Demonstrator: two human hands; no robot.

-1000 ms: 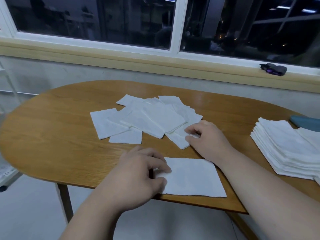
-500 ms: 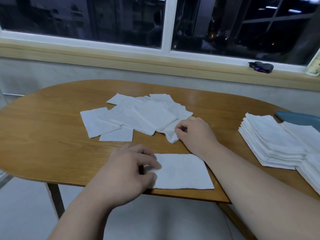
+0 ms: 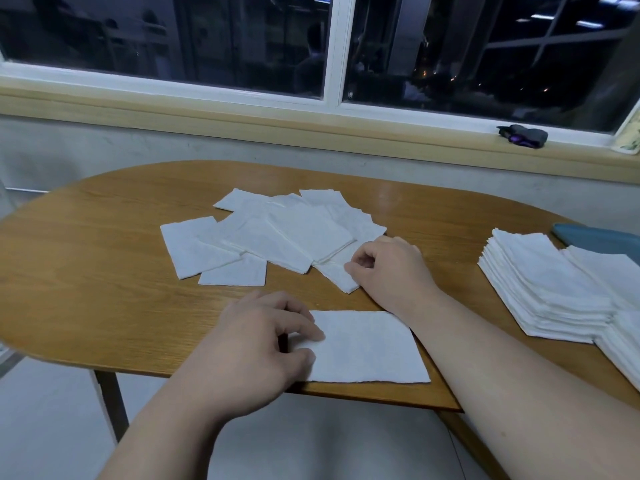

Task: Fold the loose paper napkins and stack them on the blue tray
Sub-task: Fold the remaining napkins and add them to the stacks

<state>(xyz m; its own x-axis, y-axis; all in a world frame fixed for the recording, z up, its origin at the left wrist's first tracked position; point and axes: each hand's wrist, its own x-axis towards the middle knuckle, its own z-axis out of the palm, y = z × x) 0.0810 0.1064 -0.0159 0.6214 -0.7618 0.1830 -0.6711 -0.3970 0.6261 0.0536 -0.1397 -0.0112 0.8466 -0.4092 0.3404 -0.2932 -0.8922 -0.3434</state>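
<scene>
Oval wooden table (image 3: 104,306), all positions given off the loose pile (image 3: 277,237) of flat white napkins at its middle.

- Left hand (image 3: 256,348): nearer than the pile, at the table's near edge. Fingers curled, index tip and thumb holding the left edge of the folded napkin (image 3: 367,348).
- The folded napkin is a flat rectangle, nearer than the pile and apart from it, running rightward from the left hand's grip.
- Right hand (image 3: 391,268): at the pile's near-right corner. Fingers curled in, thumb and index pinching the corner napkin (image 3: 337,275). That sheet sits partly under the pile and sticks out just left of the fingertips.
- Tall stack (image 3: 547,282) of folded napkins: well right of the pile. A second stack (image 3: 623,341) overlaps its right side and is cut off by the frame.
- Blue tray (image 3: 595,235): only a corner shows, right of the pile and behind the stacks. Can't tell how much of either stack sits on it.
- Dark object (image 3: 524,135) on the window sill, beyond and right of the pile.

Versus a second ago: the right hand's fingers lay flatter on the corner napkin and are now drawn into a pinch. The left hand is on the same edge.
</scene>
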